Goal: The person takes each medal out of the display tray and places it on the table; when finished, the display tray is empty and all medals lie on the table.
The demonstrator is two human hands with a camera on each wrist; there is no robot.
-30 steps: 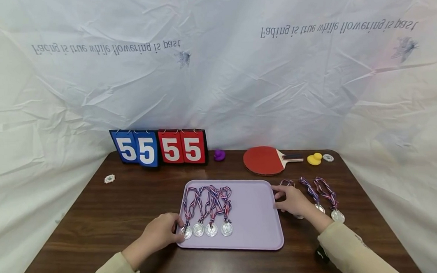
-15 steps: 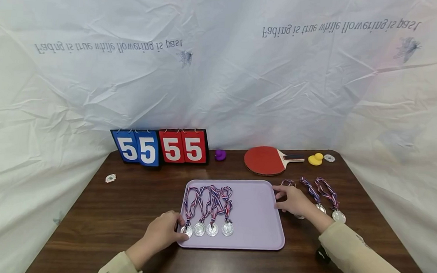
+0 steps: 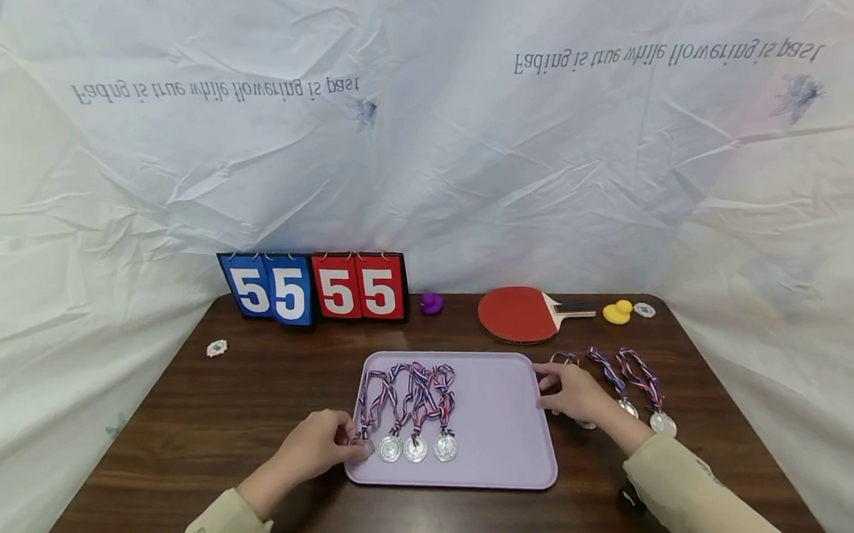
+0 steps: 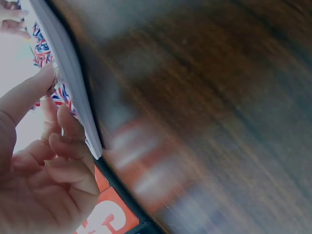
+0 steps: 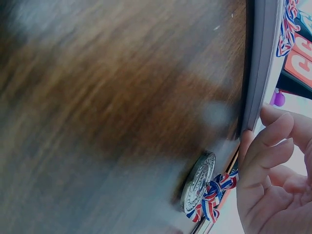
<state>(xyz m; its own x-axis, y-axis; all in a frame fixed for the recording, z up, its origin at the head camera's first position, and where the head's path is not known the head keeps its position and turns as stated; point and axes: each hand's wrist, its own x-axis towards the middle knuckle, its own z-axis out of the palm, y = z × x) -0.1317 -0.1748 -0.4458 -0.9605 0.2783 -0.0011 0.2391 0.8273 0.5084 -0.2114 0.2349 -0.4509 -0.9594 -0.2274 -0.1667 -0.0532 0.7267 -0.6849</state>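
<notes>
Between left hand (image 3: 319,443) fingers the pinched end medal (image 3: 365,442) has been nudged, its row (image 3: 416,449) seemingly evened; tray (image 3: 499,419) touched by parted right hand (image 3: 571,390) fingers

Right grip (image 5: 273,187) on tray (image 5: 262,63) (apparently)

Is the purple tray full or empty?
Partly filled: four ribboned medals sit at the left of the tray, the end one pinched by the left hand; the right side is bare.
</notes>
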